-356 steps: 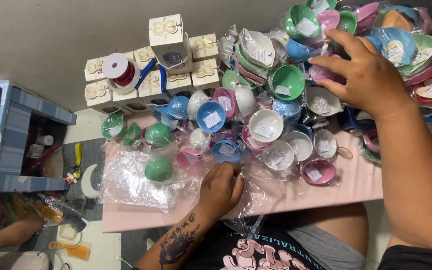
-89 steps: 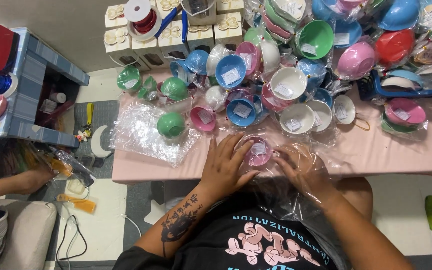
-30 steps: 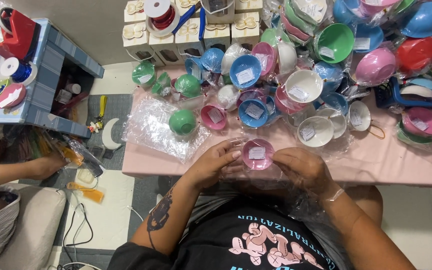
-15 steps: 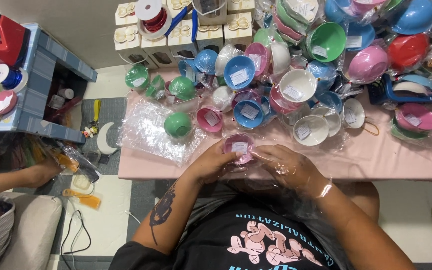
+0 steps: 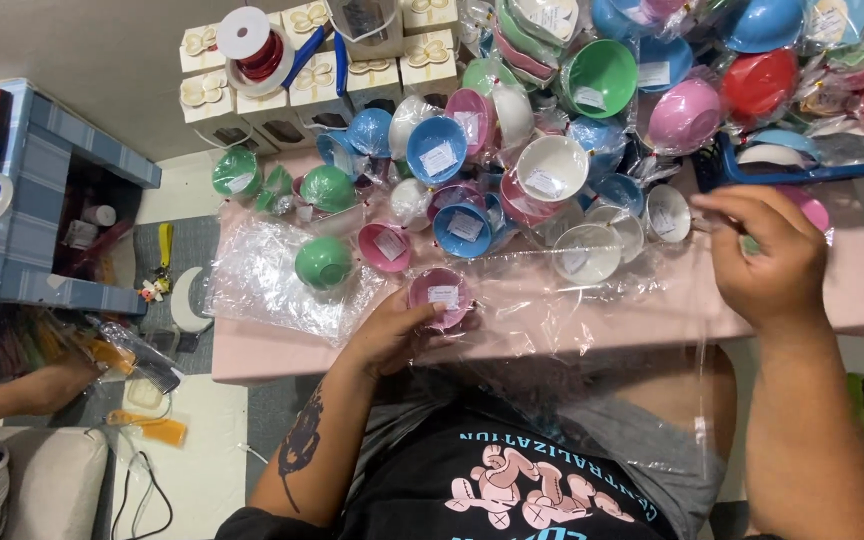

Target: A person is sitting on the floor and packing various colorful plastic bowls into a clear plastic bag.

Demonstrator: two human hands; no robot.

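Nearest the body, a clear wrap sheet (image 5: 592, 330) hangs over the tabletop (image 5: 852, 300) edge and down across the lap. The left hand (image 5: 392, 335) sits at about 7 o'clock on the tabletop, its grip clamped around a small pink bowl (image 5: 440, 295) with a white label inside, which rests on the sheet's near left corner. The right hand (image 5: 767, 260), at about 4 o'clock, has its fingers pinched together on the sheet's far right part, lifting the film clear of the surface; something small and green shows at the fingers, too small to tell what.

To wrap well, I judge the bowl should stay pinned at the sheet's middle while the right hand draws the film taut and even, so no slack bunches under the rim and the label stays readable. Pulling low and slowly should keep the thin film from tearing or sweeping neighbours off.

Just beyond the bowl, at 11 o'clock, lie a green bowl (image 5: 324, 262) and another pink one (image 5: 384, 247). Farther out, a blue bowl (image 5: 462, 228) and white bowl (image 5: 550, 168) crowd together, with cream gift boxes (image 5: 322, 75) and a ribbon spool (image 5: 252, 40) at 12 o'clock. A co-worker's hand (image 5: 47, 385) shows at 9 o'clock.
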